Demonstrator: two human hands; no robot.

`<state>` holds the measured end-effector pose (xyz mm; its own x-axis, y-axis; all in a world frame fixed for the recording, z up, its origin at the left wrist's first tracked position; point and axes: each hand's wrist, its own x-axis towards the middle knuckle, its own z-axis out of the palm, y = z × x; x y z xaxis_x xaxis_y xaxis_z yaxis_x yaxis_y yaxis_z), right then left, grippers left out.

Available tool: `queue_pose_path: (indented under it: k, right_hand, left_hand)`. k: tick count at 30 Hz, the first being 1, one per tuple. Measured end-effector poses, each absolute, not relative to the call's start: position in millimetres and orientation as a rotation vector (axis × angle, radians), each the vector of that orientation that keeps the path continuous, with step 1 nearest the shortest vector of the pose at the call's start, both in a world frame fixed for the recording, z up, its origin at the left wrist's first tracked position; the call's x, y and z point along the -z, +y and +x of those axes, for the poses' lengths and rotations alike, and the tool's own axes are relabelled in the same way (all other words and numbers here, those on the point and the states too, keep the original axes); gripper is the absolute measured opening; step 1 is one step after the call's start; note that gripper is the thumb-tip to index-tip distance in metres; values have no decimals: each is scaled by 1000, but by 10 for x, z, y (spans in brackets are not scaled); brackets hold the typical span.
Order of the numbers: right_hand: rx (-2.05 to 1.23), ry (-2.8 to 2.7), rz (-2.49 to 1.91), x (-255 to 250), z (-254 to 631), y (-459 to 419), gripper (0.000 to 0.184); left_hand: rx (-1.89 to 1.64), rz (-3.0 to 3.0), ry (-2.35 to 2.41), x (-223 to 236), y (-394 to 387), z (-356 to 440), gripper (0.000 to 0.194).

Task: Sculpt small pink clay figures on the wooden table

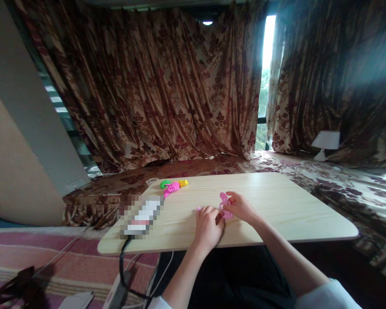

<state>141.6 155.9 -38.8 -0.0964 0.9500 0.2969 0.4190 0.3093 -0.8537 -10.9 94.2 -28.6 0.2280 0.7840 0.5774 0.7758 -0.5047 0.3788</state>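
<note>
First, at nine o'clock on the pale surface (292, 214), lies a pixelated object (142, 216); at ten o'clock is a cluster of green, magenta and yellow plastic pieces (171, 189). Near the centre, a small pink bit (198, 209) shows just beside the left hand (209, 224), whose fingers are curled, tips largely hidden; what they grip cannot be told. At this hand's two o'clock is the translucent pink piece (225, 213). The right hand (241, 207), at the piece's three o'clock, holds thumb and forefinger apart beside it; a firm pinch cannot be confirmed. Apparently, the step in hand is two-handed handling of this piece; the next move calls for one hand steadying, the other adjusting.
</note>
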Motion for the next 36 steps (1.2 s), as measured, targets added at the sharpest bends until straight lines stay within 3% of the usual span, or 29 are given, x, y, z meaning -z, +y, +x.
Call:
queue_pose_path:
  k: [2,4,11,19,27,36]
  right_hand:
    - [-787,-1694,-1132,412,1409,1496,26]
    - [-802,-1705,-1092,425,1414,1430,18]
    - [-616,-1834,-1042,359,1539,1237,23]
    - [-244,-1963,-1078,282,1519,1100,16]
    - [-641,-1873,-1034,393,1608,1268,31]
    - [-590,-1902,-1042,350,1597,1212,26]
  left_hand:
    - [-1169,2445,1544,292,928,-119,13]
    - [-1163,2442,1534,296,913,-117,15]
    - [-1075,2530,1541,297,871,-84,21]
    - [-1058,2553,1557,298,862,-84,18]
    - [-1067,2534,1536,326,882,-77,18]
    - [-1072,2547,1524,321,876,-77,18]
